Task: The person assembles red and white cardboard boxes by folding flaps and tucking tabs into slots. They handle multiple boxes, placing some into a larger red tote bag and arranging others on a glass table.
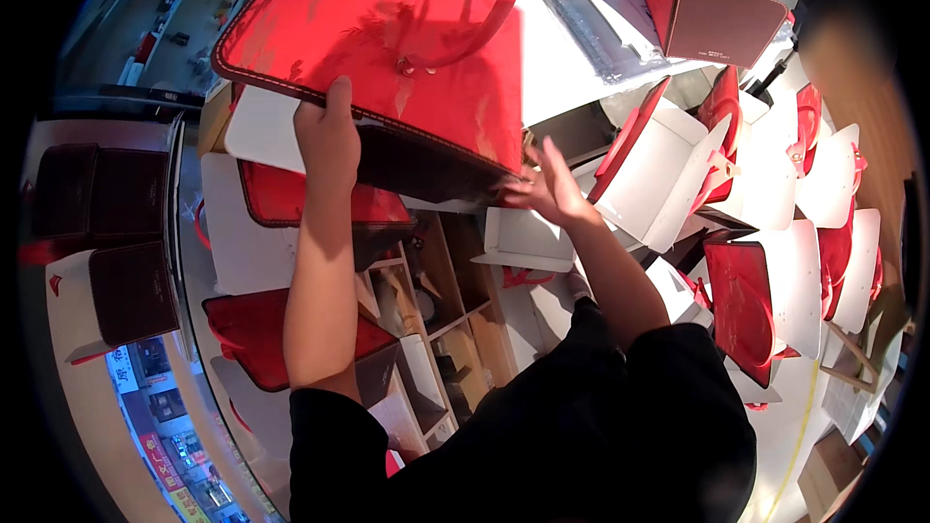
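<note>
A large red gift bag (pixel 387 34) with dark leaf patterns, a stitched edge and a dark brown side is tilted at the top of the view. Its red strap handle (pixel 489 24) loops over the front. My left hand (pixel 329 140) grips the bag's lower left edge, thumb on the red face and the other fingers mostly hidden behind. By the lower right corner is my right hand (pixel 554 192), fingers spread and partly blurred; whether they touch the bag I cannot tell.
Several open red-and-white gift bags (pixel 659 165) crowd the right side. A brown-panelled bag (pixel 727 24) stands on the white table (pixel 547 92). More red bags (pixel 247 334) lie at left, beside a wooden cubby shelf (pixel 460 276). Dark brown bags (pixel 131 295) sit further left.
</note>
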`<state>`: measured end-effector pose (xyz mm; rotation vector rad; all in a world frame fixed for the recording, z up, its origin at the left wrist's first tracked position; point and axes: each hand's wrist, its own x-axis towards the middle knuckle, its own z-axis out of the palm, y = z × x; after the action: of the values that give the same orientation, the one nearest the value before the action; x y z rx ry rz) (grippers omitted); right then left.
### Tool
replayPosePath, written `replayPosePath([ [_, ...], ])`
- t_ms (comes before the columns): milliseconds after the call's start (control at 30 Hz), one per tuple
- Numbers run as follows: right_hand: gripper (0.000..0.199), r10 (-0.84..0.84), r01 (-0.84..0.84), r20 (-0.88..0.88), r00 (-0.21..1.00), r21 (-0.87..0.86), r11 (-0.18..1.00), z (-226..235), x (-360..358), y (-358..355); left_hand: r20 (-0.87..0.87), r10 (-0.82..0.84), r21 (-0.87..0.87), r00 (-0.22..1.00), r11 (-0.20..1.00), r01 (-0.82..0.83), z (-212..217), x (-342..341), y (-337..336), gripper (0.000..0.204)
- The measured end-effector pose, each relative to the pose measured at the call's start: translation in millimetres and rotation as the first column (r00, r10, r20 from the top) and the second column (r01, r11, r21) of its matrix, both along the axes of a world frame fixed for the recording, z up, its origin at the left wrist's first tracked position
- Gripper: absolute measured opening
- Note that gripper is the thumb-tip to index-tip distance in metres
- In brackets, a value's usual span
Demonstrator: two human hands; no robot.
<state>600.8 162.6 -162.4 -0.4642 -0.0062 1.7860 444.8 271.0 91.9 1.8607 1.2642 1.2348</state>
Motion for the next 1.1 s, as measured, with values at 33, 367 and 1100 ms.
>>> replayPosePath([
  [33, 0.071, -0.011, 0.045, -0.165, 0.986, 0.203, 0.978, 13, 1, 7, 0.094, -0.026, -0.016, 0.995, 0.999, 0.027, 11, 2, -12, 0.025],
  [367, 0.054, -0.299, 0.233, 0.083, 0.951, 0.442, 0.866, 168, -21, -100, 0.423, -0.301, 0.076, 0.855, 0.952, 0.298, 104, -63, -146, 0.041],
  [1100, 0.056, 0.241, -0.287, 0.209, 0.948, 0.888, 0.36, 313, -289, -340, 0.269, 0.755, 0.793, 0.598, 0.179, -0.583, 169, -267, -621, 0.124],
])
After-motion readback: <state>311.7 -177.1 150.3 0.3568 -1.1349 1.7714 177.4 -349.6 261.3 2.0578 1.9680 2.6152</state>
